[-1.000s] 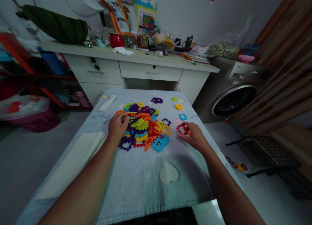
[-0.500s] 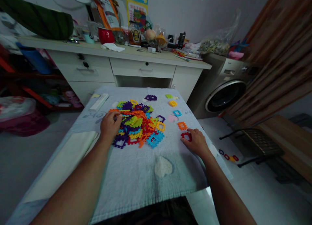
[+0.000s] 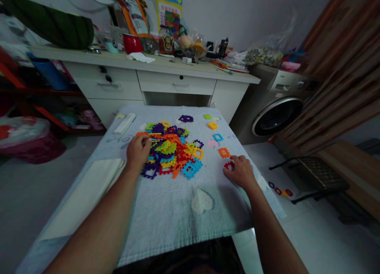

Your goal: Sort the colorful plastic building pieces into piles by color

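A heap of colourful notched plastic building pieces (image 3: 168,147) lies on the cloth-covered table (image 3: 166,214). At the heap's left edge, my left hand (image 3: 138,152) rests with its fingers curled together; whatever is between them is hidden. My right hand (image 3: 242,172) is at the table's right side, thumb and fingers closed on a red square piece (image 3: 228,164) that lies on the cloth. Just beyond it runs a line of single pieces: orange (image 3: 224,152), blue (image 3: 217,137), yellow (image 3: 212,125) and green (image 3: 207,117). A purple piece (image 3: 186,118) sits behind the heap.
A long white box (image 3: 125,124) and a folded pale cloth (image 3: 86,195) lie along the table's left side. Behind stands a white desk (image 3: 175,83) with jars and a watermelon (image 3: 50,24). To the right are a washing machine (image 3: 274,107) and a stool (image 3: 319,173).
The camera view has shifted slightly, so everything appears a little farther right. Both hands keep their places by the heap and the red piece.
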Motion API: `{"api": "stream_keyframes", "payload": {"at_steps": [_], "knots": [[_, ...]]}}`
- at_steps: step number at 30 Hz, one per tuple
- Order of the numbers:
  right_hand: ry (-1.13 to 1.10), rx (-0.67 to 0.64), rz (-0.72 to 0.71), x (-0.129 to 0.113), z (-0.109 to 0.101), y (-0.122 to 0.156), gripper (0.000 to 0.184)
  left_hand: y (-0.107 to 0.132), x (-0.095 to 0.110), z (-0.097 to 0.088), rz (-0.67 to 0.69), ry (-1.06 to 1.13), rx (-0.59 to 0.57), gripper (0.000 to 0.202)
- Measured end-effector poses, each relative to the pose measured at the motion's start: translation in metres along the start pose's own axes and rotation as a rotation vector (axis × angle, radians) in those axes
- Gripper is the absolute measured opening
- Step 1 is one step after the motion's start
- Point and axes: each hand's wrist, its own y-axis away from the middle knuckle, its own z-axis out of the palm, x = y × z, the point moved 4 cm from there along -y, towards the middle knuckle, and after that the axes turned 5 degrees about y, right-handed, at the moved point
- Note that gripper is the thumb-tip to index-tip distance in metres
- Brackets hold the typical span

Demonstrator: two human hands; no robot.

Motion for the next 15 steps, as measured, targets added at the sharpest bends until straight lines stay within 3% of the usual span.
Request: {"api": "stream_keyframes", "payload": {"at_steps": [2, 5, 9, 12, 15], "knots": [[-0.077, 0.040, -0.088, -0.023, -0.007, 0.002, 0.051, 0.000, 0.000, 0.000, 0.004, 0.001, 0.003, 0.030], [-0.237, 0.002, -0.364, -0.074, -0.012, 0.011, 0.041, 0.000, -0.002, 0.000, 0.001, 0.007, 0.009, 0.029], [-0.211, -0.041, -0.489, -0.125, -0.003, 0.024, 0.064, 0.001, -0.004, 0.000, -0.003, 0.026, 0.014, 0.029], [-0.182, -0.051, -0.492, -0.138, 0.007, 0.028, 0.065, 0.001, -0.003, 0.000, 0.002, 0.026, 0.007, 0.027], [-0.257, -0.032, -0.499, -0.134, 0.009, 0.027, 0.045, 0.001, -0.001, 0.000, 0.005, 0.024, 0.001, 0.027]]}}
